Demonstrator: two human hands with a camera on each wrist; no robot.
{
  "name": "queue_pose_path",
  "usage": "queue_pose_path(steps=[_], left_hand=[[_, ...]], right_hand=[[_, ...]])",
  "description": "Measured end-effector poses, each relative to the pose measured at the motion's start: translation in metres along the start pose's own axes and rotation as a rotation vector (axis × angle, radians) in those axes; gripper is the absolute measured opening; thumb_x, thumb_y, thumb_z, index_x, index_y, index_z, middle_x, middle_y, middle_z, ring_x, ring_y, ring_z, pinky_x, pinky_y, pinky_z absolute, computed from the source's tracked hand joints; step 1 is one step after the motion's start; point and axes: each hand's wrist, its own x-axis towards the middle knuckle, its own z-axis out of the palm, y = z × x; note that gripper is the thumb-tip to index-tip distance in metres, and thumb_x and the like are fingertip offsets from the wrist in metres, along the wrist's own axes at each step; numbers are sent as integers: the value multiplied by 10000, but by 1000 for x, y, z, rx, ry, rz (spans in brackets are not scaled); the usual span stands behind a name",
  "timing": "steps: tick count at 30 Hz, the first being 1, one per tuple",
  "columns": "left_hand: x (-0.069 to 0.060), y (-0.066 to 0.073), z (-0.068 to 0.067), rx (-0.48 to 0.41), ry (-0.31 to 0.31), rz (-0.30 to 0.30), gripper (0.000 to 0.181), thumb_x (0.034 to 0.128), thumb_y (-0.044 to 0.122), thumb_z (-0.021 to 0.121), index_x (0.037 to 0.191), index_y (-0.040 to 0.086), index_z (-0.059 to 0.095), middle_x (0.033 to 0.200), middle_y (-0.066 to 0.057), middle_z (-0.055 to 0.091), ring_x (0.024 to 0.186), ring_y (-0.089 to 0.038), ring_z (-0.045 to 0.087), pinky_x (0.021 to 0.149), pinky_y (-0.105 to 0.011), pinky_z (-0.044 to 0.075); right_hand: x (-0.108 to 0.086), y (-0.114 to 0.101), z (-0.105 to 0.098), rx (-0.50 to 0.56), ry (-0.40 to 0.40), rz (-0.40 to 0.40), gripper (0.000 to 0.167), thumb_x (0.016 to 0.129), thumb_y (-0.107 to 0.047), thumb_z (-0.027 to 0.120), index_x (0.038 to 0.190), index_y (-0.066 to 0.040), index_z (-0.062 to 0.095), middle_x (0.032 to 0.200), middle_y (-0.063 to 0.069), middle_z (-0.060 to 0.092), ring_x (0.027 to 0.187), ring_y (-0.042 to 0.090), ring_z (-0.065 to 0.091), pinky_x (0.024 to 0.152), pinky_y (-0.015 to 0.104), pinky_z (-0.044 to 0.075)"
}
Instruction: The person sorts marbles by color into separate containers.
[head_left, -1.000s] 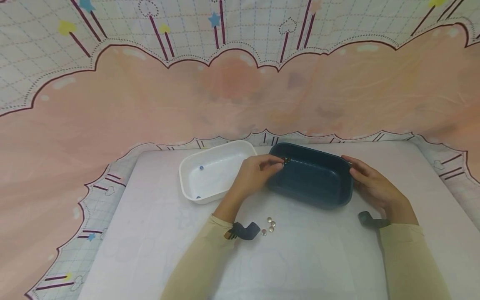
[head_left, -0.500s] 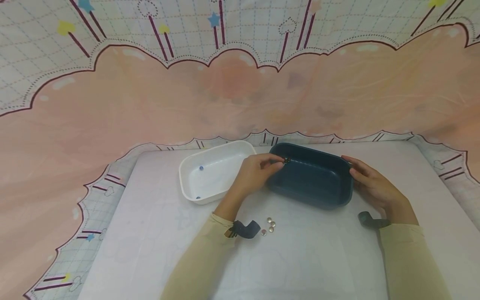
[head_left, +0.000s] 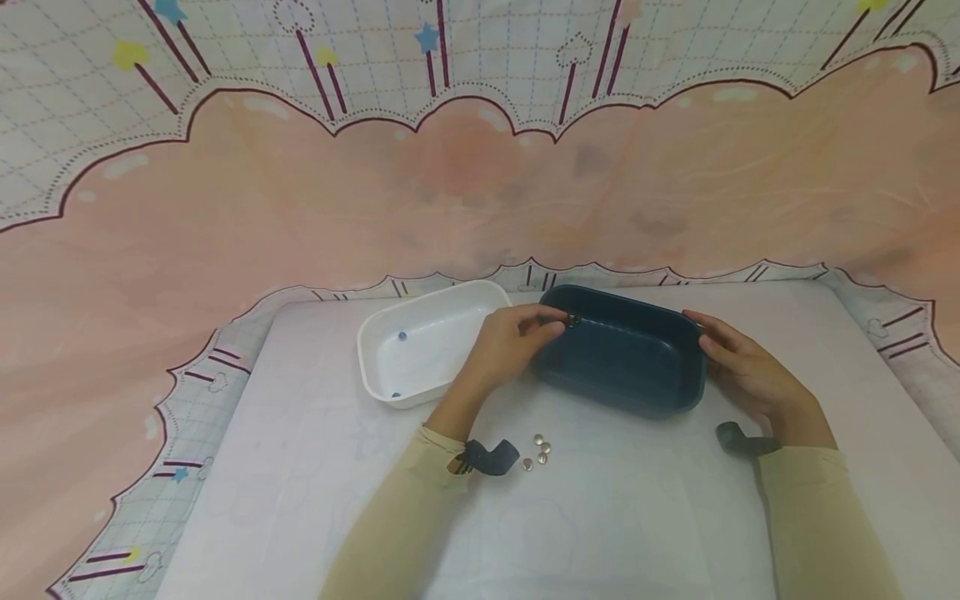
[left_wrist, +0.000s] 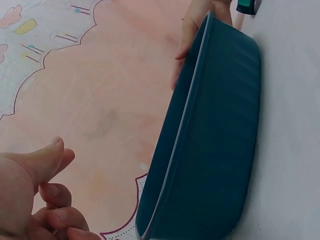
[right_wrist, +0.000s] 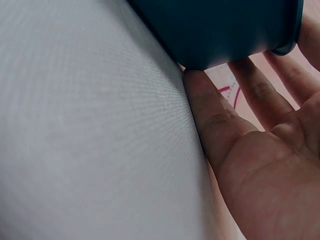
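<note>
A dark blue plastic tray [head_left: 630, 367] stands on the white table. My left hand [head_left: 504, 346] is over its left end, thumb and forefinger together, beside small brownish-gold pieces [head_left: 573, 321]. Whether these lie in the tray's corner or touch the fingertips is unclear. In the left wrist view the same hand [left_wrist: 35, 195] has curled fingers, and nothing shows clearly between them. My right hand [head_left: 757, 375] holds the tray's far right corner between thumb and fingers. The right wrist view shows its fingers [right_wrist: 262, 92] reaching against the end wall.
A white tray [head_left: 367, 371] stands left of the blue one, holding two small blue beads [head_left: 402, 336]. Several small shiny gold discs [head_left: 542, 458] lie on the table in front of the trays, beside the left wrist. A patterned peach cloth [head_left: 337, 208] hangs behind the table.
Almost nothing differs. The left hand has shifted very slightly up and to the left; the right hand and both trays stay put.
</note>
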Motion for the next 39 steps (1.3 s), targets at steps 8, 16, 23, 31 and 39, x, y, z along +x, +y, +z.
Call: queue_pose_path(steps=[8,16,23,31,39], left_hand=[[-4,0,-1,-3,-5,-20,270,992,368,673,1222,248,747,665,3,467,632,-155,447,547,-270,348],[-12,-6,-1,-14,-8,-16,268,993,381,669,1201,235,754,706,11,511,687,-146,484,593,-270,390],[-16,-8,-3,-27,-21,-10,270,995,392,663,1202,245,755,1024,20,734,889,-137,611,770,-307,512],[-23,-7,-6,-43,-55,1,270,996,391,661,1202,240,752,1192,51,744,1101,-139,663,957,-384,551],[-31,-13,-7,-42,-130,26,265,1001,383,655,1198,233,748,1142,100,746,1125,-99,655,978,-347,546]], right_hand=[[0,0,1,10,0,-11,571,1094,-297,479,1623,-260,268,1687,26,174,1495,89,262,1015,81,385],[1,1,1,46,-24,-73,556,1101,-248,465,1621,-203,274,1621,-14,291,1316,-97,426,998,64,398],[1,1,-1,45,-37,-81,556,1101,-256,463,1623,-224,274,1616,-34,303,1304,-106,433,991,65,400],[2,2,0,73,-32,-81,555,1101,-233,463,1622,-208,274,1623,-16,285,1305,-105,436,993,65,399],[2,5,-3,95,-102,-173,537,1111,-160,418,1625,-164,263,1562,-71,354,1306,-102,460,993,75,400]])
